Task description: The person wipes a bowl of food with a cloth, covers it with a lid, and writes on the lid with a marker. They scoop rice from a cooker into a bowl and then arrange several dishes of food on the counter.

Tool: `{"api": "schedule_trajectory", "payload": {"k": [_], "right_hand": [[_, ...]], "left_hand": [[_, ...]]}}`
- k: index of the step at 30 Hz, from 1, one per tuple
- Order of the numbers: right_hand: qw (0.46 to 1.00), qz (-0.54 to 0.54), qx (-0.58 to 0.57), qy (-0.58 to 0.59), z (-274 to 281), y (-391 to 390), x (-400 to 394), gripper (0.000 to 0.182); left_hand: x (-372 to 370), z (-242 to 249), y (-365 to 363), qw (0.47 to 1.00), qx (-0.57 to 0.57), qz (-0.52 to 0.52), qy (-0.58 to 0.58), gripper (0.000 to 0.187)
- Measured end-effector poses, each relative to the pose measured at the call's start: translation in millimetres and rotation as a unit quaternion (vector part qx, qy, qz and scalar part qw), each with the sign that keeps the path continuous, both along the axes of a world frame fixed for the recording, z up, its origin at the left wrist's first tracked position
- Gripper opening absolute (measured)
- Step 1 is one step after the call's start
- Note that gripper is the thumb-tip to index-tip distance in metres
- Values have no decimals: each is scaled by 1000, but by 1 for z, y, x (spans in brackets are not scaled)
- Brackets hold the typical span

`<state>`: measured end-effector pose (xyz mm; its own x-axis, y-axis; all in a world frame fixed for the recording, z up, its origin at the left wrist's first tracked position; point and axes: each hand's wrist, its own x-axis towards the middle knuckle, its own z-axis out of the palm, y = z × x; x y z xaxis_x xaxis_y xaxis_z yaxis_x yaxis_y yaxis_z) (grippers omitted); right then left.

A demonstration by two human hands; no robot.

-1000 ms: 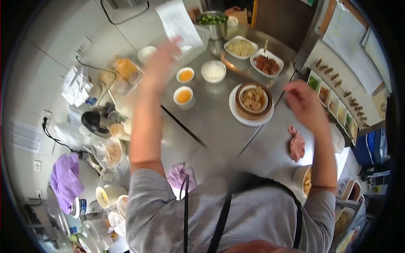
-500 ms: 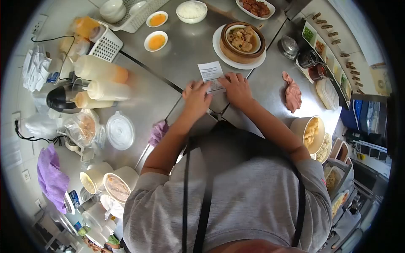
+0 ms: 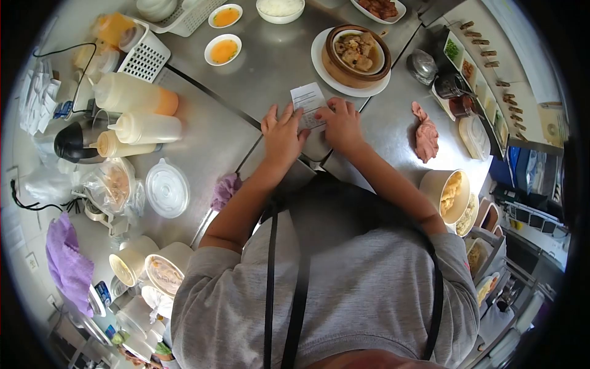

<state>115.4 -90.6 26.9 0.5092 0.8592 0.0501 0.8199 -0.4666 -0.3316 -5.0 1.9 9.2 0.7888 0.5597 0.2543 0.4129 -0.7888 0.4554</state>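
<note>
A small printed paper slip, like a receipt (image 3: 308,101), lies on the steel counter in front of me. My left hand (image 3: 283,136) rests at its left edge with fingers spread, the fingertips touching the paper. At the slip's right edge, my right hand (image 3: 344,128) has its fingers bent, with the thumb side gripping the paper. Beyond the slip, a bamboo steamer (image 3: 344,72) with a bowl of meat in broth (image 3: 356,52) stands on a white plate (image 3: 318,60).
Two small dishes of orange sauce (image 3: 223,49) and a bowl of rice (image 3: 280,8) stand at the back. Squeeze bottles (image 3: 147,128) and a clear lid (image 3: 168,188) are to the left. A pink cloth (image 3: 425,135) and a garnish tray (image 3: 458,50) are on the right.
My left hand's fingers have spread apart from a closer curl, and my right fingers have bent more over the slip's edge. The view has shifted slightly.
</note>
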Motion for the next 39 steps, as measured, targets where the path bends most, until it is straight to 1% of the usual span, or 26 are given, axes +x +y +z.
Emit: {"api": "schedule_trajectory", "payload": {"k": [3, 6, 9, 12, 13, 14, 16, 18, 19, 20, 21, 22, 23, 24, 25, 26, 27, 28, 29, 30, 32, 35, 38, 39], "right_hand": [[1000, -11, 5, 27, 1, 5, -9, 19], [1000, 8, -6, 22, -3, 10, -13, 20], [999, 47, 0, -16, -1, 14, -19, 17], [989, -8, -92, -115, 1, 0, 7, 15], [987, -45, -52, -149, -3, -13, 24, 15], [980, -80, -9, -185, -6, -29, 44, 14], [976, -127, 18, -178, 7, -50, 62, 16], [975, -147, 42, -164, 11, -65, 73, 17], [969, -159, 39, -184, 11, -71, 76, 18], [965, -175, 71, -181, 9, -75, 78, 25], [954, -162, 124, -220, -13, -83, 92, 26], [959, -175, 132, -181, -9, -84, 93, 23], [956, -227, 161, -96, -18, -84, 93, 19], [952, -224, 148, -144, -25, -88, 92, 14], [943, -247, 154, -160, -17, -84, 85, 13], [934, -273, 150, -175, -9, -83, 80, 12], [933, -282, 152, -164, -6, -82, 81, 12], [933, -292, 149, -152, -6, -82, 81, 11], [932, -302, 141, -139, -8, -84, 80, 11], [933, -303, 147, -127, -10, -85, 81, 11], [934, -305, 154, -105, -14, -87, 83, 10], [938, -298, 148, -102, -11, -88, 83, 10], [935, -306, 142, -108, -10, -87, 83, 11], [935, -305, 144, -110, -9, -87, 83, 11]], "left_hand": [[0, 1, 0, 1000, -5, -1, 1, 49], [1, 3, -1, 1000, -12, 3, 0, 49], [0, 0, -1, 1000, -13, 7, -12, 49], [3, 0, -1, 1000, -6, 10, -13, 48], [2, 1, -1, 1000, -1, 8, -10, 48], [2, 2, -3, 1000, -20, 8, -4, 44], [2, 9, -5, 999, -47, 11, 5, 37], [4, 0, 1, 990, -77, -51, 104, 28], [3, -2, 6, 990, -113, -47, 71, 26], [7, 6, 26, 989, -138, -43, 35, 25], [18, 38, 65, 996, -73, -41, -28, 26], [25, 81, 96, 995, -8, -41, -86, 27], [26, 119, 119, 988, 49, -43, -137, 28], [33, 161, 156, 964, 182, -47, -190, 31], [37, 209, 188, 956, 230, 0, -184, 33], [44, 261, 214, 928, 298, 11, -222, 33], [50, 313, 233, 898, 333, 7, -288, 32], [54, 359, 251, 856, 412, 25, -311, 29], [59, 398, 265, 837, 425, 58, -340, 26], [62, 431, 273, 799, 474, 62, -365, 23], [70, 479, 278, 780, 486, 151, -364, 22], [82, 523, 303, 776, 478, 189, -366, 22], [92, 551, 308, 781, 468, 242, -337, 21], [95, 561, 316, 787, 450, 250, -339, 24]]}}
